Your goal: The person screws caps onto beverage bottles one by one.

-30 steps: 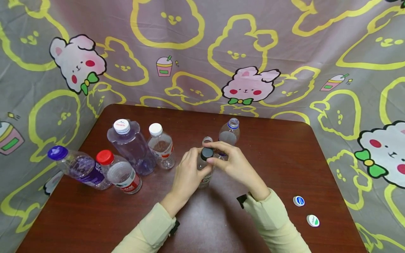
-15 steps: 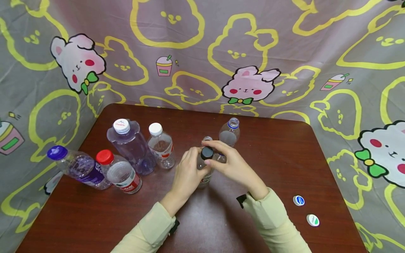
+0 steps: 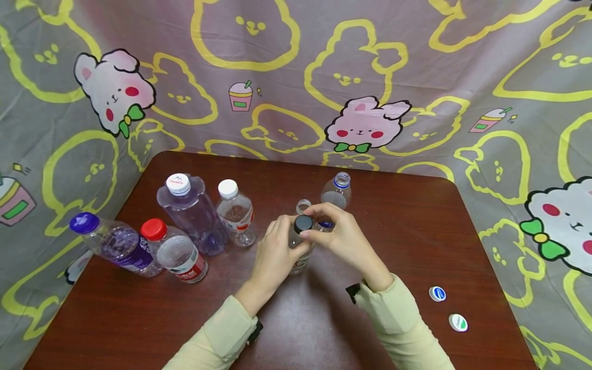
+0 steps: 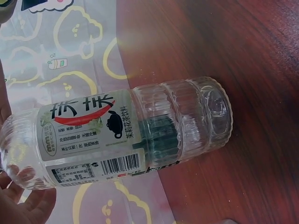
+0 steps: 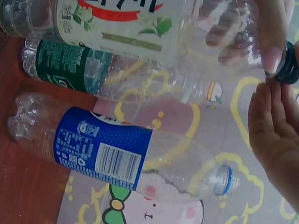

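The reddish-brown tabletop (image 3: 407, 236) carries four capped plastic bottles (image 3: 191, 221) at left, two uncapped bottles (image 3: 335, 196) near centre, two loose caps (image 3: 437, 294) at lower right.

Head view looks down; close wrist views share the bottle (image 4: 88, 130).

Left side of brown wood-grain table (image 3: 393, 231): purple-capped bottle (image 3: 125, 247), red-capped bottle (image 3: 178, 256), big purplish bottle (image 3: 196, 221) with white cap, smaller white-capped bottle (image 3: 235, 213), grouped close. Farther back near the middle, uncapped green-labelled bottle (image 5: 70, 67) and uncapped blue-labelled bottle (image 5: 121, 149). Blue-and-white cap (image 3: 437, 294), green-and-white cap (image 3: 458, 322) lie near right edge; grey cartoon-print cloth (image 3: 277, 67) behind.
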`<state>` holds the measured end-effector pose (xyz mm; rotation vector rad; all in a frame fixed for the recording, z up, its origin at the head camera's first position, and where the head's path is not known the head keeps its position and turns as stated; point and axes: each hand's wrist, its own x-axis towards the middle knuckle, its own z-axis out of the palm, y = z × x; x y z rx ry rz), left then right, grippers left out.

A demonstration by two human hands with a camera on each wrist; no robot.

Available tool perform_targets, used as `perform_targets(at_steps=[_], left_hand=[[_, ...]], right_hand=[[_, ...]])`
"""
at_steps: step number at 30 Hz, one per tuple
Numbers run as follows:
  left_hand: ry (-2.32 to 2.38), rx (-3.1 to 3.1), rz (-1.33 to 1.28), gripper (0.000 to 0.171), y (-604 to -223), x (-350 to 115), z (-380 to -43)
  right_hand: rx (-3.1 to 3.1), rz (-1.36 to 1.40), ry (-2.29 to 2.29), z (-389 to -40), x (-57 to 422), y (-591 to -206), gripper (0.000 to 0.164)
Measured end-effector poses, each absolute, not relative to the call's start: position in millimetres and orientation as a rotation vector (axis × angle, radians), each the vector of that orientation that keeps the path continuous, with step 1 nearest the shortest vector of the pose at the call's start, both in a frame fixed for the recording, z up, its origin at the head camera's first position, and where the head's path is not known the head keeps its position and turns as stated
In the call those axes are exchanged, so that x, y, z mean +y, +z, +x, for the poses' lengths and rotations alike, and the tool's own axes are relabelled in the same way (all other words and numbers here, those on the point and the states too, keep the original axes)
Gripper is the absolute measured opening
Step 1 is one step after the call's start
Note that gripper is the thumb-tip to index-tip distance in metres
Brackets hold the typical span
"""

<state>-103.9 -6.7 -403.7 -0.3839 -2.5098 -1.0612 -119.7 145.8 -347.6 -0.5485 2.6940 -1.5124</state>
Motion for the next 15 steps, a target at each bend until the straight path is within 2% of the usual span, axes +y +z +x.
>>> perform_targets(at_steps=[4,9,15], left_hand=[[-1.07,-2.506,-0.393,0.04,-403.8,-6.8,-103.8],[-1.06,-2.512,-0.4,0.042,-403.5,-7.5,-103.2],[-1.049,-2.529,-0.387,0.039,-403.0,-7.2,-103.4]], right_hand=[[2.735,-0.543,-1.51,-120.0,142.8,-351.3,0.038],[2.63,-0.662,-1.493,-119.6,145.5,-350.8,0.044],[2.578,-0.724,-1.489,-120.3,147.9,-349.5,0.037]])
